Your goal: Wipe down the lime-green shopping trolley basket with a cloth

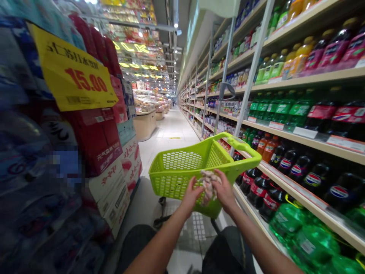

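Observation:
Between my two hands is a crumpled, pale cloth [209, 184] with pinkish-brown patches. Fingers of my left hand [192, 192] pinch its left side. On the other side, my right hand [224, 189] grips the upper right part, thumb and fingers bent round it. Just behind the cloth stands a lime-green shopping cart [173, 174] with perforated walls, turned sideways, its handle [251, 154] toward the right shelf. Both hands are in front of the cart's side wall; whether they touch it I cannot tell.
Shelves of soda bottles [310, 171] line the right side, with large green bottles [302, 228] lowest. Stacked drink cartons [114, 190] and a yellow price sign [76, 72] rise on the left. A tiled aisle [173, 129] runs ahead past display counters [145, 123].

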A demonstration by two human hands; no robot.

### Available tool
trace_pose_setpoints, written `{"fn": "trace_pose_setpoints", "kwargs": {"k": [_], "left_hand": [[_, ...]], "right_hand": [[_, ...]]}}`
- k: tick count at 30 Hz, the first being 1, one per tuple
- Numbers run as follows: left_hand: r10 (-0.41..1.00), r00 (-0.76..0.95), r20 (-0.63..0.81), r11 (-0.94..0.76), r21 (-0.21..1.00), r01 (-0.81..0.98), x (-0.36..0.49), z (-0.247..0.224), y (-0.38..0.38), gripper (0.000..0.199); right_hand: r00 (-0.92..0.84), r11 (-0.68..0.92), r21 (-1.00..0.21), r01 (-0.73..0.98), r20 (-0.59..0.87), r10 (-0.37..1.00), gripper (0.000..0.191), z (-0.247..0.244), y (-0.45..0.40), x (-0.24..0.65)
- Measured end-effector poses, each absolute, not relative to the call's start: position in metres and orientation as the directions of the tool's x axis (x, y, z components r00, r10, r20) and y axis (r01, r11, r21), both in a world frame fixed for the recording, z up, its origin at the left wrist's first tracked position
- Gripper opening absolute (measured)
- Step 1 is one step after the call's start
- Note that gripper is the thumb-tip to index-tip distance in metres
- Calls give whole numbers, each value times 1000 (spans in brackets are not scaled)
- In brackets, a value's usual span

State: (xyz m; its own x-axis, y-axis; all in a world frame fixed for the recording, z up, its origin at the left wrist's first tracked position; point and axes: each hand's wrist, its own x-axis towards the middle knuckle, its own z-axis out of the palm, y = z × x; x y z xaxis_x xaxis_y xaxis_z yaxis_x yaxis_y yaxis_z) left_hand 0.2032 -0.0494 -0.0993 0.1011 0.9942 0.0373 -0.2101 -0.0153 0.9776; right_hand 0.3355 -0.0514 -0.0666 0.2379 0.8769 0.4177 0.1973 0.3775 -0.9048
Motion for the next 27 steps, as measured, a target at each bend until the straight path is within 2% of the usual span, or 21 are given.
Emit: {"fn": "trace_pose_setpoints", "kwargs": {"k": [2,4,9,11,13,15,17,19,20,22,24,26,27], "left_hand": [[972,232,-21,107,924,-366,208,-96,-62,46],[967,250,-54,156,899,-408,203,-99,-72,38],[988,49,-147,153,872,-465,172,-127,-81,30],[987,-52,-151,107,869,-482,161,-137,-82,26],[975,-115,-188,97,836,-540,154,-143,-82,23],[962,-98,-254,139,769,-624,151,-144,-85,21],[953,-27,-301,197,686,-700,150,-139,-90,16],[946,79,-314,255,576,-777,151,-131,-98,19],[941,141,-307,288,512,-809,150,-126,-101,21],[921,270,-280,367,394,-843,146,-120,-106,22],[909,323,-264,404,361,-840,138,-118,-107,16],[921,275,-274,366,375,-852,128,-119,-104,11],[937,212,-276,310,385,-869,122,-120,-102,9]], "right_hand": [[197,307,-951,31,307,931,36,-78,-63,314],[239,263,-963,-56,243,940,30,-91,-70,304],[465,177,-967,-185,73,882,37,-99,-68,307],[464,176,-929,-325,5,886,43,-98,-69,306],[384,136,-901,-411,-36,922,46,-98,-74,298],[300,108,-943,-316,9,954,39,-102,-81,286],[245,196,-980,-44,180,953,28,-110,-89,271],[142,371,-900,228,407,902,22,-119,-95,257],[60,455,-834,310,495,867,23,-124,-98,251],[-98,591,-717,370,602,792,29,-131,-100,239],[-159,652,-650,391,650,743,31,-134,-102,231],[-83,611,-677,410,640,764,30,-134,-105,226],[-25,547,-739,394,587,810,32,-134,-106,224]]}}
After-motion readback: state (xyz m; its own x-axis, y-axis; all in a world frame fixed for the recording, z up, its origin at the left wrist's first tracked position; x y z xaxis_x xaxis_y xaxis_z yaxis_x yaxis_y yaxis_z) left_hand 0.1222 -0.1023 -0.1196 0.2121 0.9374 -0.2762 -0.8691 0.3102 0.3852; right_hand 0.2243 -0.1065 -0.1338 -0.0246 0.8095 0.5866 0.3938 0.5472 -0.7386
